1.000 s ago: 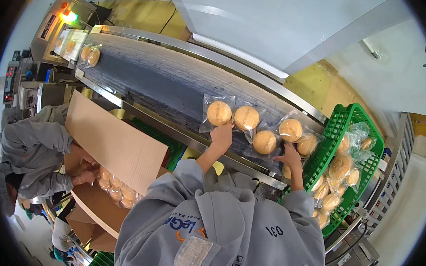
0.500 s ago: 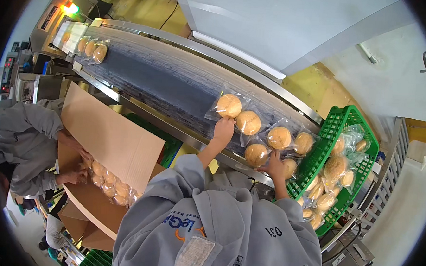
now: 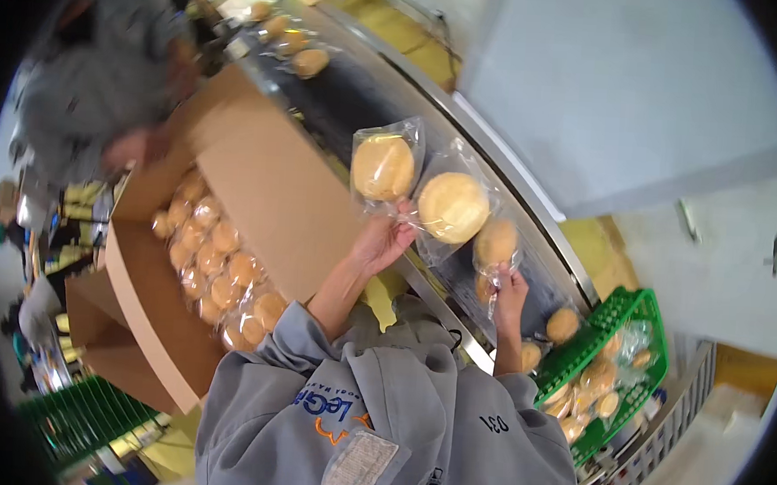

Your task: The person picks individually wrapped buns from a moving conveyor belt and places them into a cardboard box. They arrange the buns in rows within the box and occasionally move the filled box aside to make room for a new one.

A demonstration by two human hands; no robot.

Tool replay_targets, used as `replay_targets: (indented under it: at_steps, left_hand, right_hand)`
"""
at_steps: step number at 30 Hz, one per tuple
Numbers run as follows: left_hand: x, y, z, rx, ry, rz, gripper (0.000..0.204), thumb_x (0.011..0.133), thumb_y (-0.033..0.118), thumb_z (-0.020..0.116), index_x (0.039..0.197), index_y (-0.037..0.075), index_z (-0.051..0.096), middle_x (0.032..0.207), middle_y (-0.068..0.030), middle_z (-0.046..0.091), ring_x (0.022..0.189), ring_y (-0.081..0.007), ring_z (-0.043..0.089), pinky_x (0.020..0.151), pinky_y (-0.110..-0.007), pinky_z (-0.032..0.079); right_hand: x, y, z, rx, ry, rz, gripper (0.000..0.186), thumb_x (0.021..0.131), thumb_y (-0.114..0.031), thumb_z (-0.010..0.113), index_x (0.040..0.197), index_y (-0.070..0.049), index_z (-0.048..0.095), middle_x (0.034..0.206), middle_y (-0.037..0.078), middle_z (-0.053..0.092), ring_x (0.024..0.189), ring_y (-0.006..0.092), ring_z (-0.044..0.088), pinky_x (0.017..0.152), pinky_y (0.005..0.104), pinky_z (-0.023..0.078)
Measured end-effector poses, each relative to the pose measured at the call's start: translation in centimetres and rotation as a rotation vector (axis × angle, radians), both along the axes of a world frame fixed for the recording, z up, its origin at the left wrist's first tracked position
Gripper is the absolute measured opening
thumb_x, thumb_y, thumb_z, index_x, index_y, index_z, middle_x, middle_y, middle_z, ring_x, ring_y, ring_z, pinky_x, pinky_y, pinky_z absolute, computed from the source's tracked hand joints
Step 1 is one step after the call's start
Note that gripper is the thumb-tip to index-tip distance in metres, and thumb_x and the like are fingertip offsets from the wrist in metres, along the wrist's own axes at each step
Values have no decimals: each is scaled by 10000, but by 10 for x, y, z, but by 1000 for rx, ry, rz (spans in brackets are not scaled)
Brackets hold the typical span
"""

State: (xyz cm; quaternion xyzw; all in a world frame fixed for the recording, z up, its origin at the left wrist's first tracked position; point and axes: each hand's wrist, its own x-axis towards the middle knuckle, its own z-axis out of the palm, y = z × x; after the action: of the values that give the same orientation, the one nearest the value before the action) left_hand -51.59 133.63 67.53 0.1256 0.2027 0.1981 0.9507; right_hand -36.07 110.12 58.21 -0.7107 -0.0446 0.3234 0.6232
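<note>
My left hand (image 3: 384, 240) pinches the edge of clear plastic bags, lifted above the conveyor. One bagged bun (image 3: 384, 167), round and golden, hangs over its fingers, and a second, paler bagged bun (image 3: 453, 207) sits just right of them. To the right, my right hand (image 3: 510, 294) is closed on the gathered plastic of another bagged bun (image 3: 496, 243), held up over the belt. Part of one more bun (image 3: 484, 288) shows beside those fingers. Two further bagged buns, one (image 3: 562, 325) by the crate and one (image 3: 530, 356) by my right wrist, lie on the belt's near end.
A large cardboard box (image 3: 152, 318) with rows of bagged buns (image 3: 216, 264) stands at my left, its flap raised. A blurred co-worker (image 3: 107, 87) stands beyond it. Bagged buns (image 3: 293, 43) lie at the conveyor's (image 3: 360, 109) far end. A green crate (image 3: 655, 344) of bagged buns stands right.
Both hands have taken hold of bagged buns and raised them off the belt. My view has turned toward the cardboard box, now showing more of its contents. The co-worker's hands have left the box's inside.
</note>
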Motion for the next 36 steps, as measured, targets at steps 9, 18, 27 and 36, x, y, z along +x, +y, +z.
replay_targets:
  at_steps: [9, 18, 27, 36]
  left_hand:
    - [-247, 42, 70, 366, 347, 692, 63, 877, 125, 487, 881, 65, 507, 825, -5, 506, 709, -88, 489, 616, -218, 421]
    - [-435, 1, 22, 995, 1672, 703, 186, 848, 105, 451, 767, -47, 520, 672, -185, 536, 617, -295, 517, 590, -369, 412]
    - [-491, -25, -42, 1046, 1656, -818, 357, 819, 345, 498, 888, 16, 619, 867, -204, 603, 808, -350, 587, 700, -435, 461]
    - [-262, 30, 60, 1499, 1054, -162, 204, 880, 130, 467, 1001, -7, 559, 950, -142, 577, 859, -272, 564, 771, -339, 437]
  right_hand:
    - [-103, 181, 115, 1281, 1047, 498, 209, 906, -232, 447, 970, -37, 489, 666, 6, 456, 496, 73, 393, 432, 190, 358]
    - [-301, 258, 117, 47, 128, 1242, 261, 900, -228, 412, 1003, -42, 564, 820, 72, 598, 629, 194, 568, 506, 310, 452]
    - [-348, 229, 65, -316, -776, 2013, 362, 868, -353, 451, 933, -38, 616, 832, 177, 615, 782, 323, 599, 694, 392, 459]
    - [-140, 74, 64, -207, -966, 457, 221, 804, -158, 547, 1005, -67, 568, 1041, 130, 548, 971, 321, 495, 828, 392, 403]
